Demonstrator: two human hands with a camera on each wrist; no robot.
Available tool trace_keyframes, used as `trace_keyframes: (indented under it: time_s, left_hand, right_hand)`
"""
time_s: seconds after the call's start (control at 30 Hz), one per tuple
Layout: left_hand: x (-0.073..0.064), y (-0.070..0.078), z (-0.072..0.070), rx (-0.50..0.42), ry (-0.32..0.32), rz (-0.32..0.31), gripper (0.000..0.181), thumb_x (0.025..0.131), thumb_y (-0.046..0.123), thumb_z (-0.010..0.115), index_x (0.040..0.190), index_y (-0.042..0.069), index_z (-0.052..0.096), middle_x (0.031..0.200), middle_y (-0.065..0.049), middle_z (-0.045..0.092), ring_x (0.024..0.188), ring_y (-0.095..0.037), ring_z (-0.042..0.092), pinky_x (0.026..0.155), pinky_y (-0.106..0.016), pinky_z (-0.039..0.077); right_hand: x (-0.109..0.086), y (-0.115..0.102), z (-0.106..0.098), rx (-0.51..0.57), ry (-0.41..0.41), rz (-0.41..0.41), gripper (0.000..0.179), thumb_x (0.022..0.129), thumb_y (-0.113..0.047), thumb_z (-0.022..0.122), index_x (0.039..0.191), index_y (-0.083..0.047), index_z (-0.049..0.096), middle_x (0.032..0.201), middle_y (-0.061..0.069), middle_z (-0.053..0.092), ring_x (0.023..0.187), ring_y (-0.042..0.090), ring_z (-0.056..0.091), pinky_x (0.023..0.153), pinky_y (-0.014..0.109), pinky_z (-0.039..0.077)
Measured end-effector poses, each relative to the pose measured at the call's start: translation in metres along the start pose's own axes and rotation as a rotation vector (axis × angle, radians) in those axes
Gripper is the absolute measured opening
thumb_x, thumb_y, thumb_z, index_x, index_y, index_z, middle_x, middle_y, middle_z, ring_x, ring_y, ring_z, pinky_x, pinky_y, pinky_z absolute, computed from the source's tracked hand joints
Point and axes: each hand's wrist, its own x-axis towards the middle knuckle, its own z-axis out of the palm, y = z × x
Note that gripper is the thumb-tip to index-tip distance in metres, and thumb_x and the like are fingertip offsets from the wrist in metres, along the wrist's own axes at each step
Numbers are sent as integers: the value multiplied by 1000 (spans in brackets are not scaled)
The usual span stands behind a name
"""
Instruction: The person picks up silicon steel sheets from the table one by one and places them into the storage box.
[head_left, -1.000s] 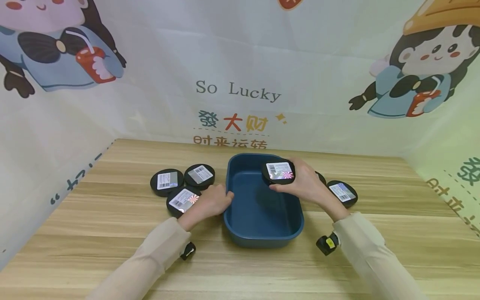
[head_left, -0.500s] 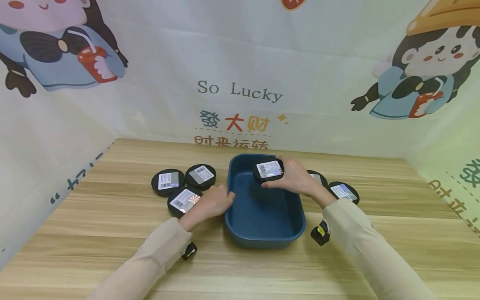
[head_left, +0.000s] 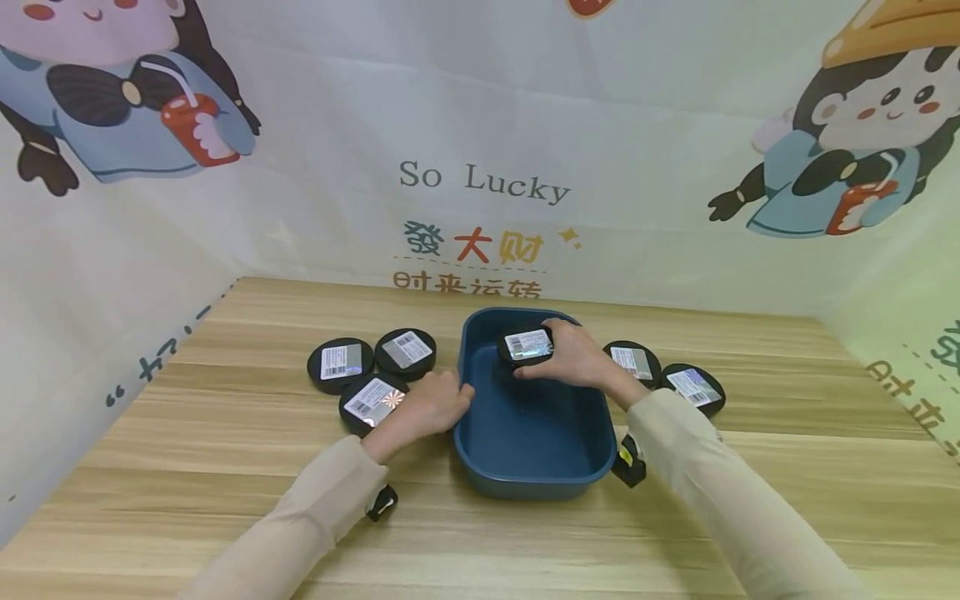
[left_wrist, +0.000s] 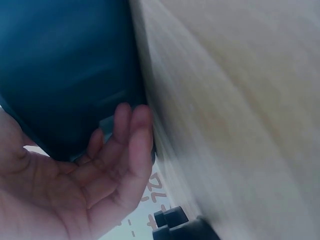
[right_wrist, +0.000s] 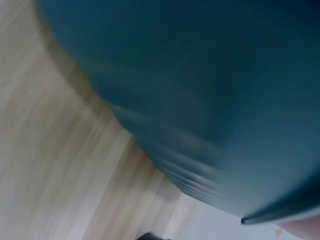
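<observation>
**Black disc (head_left: 527, 344) held over the blue bin (head_left: 534, 479)**

Your right hand (head_left: 573, 357) pinches the disc, label up, between thumb and fingers at the bin's far end. Your left hand (head_left: 435, 402) grips the bin's left wall, fingers outside. This looks like the placing step; the next move seems to call for lowering the disc level, then loosening the pinch.

Item 1: black disc (head_left: 516, 361), round, pale label (head_left: 528, 344) facing up; I am holding it in my right grip (head_left: 576, 356) over the container's far floor. Item 2: blue container (head_left: 528, 437), open-topped, round-cornered, standing on the worktop (head_left: 187, 467); my left grip (head_left: 431, 402) is holding its side.
</observation>
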Motion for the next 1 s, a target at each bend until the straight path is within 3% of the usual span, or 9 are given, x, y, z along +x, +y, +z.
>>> trace_keyframes:
  time_s: [0.23,0.63,1.0]
  left_hand:
    - [3,-1,1,15,1,8,28,88,18,40,71,1,56,66,-12,52,60,-24,52,52,-32,39]
    - [4,-1,0,28,-7,-1,30,88,18,39,78,-3,58,73,-15,55,64,-26,53,56,-34,41]
    - [3,-1,1,9,-14,-7,28,88,18,39,77,-1,57,69,-12,51,61,-24,51,54,-32,40]
  right_hand:
    - [3,0,8,-26,-28,18,80,67,-37,74,121,12,41,102,19,55,83,24,57,72,35,47]
    - [3,3,15,-81,-67,29,75,66,-38,75,114,11,45,96,18,55,80,24,56,69,34,47]
    - [1,2,21,-122,-66,80,74,67,-41,73,113,12,46,93,16,53,78,24,51,66,34,44]
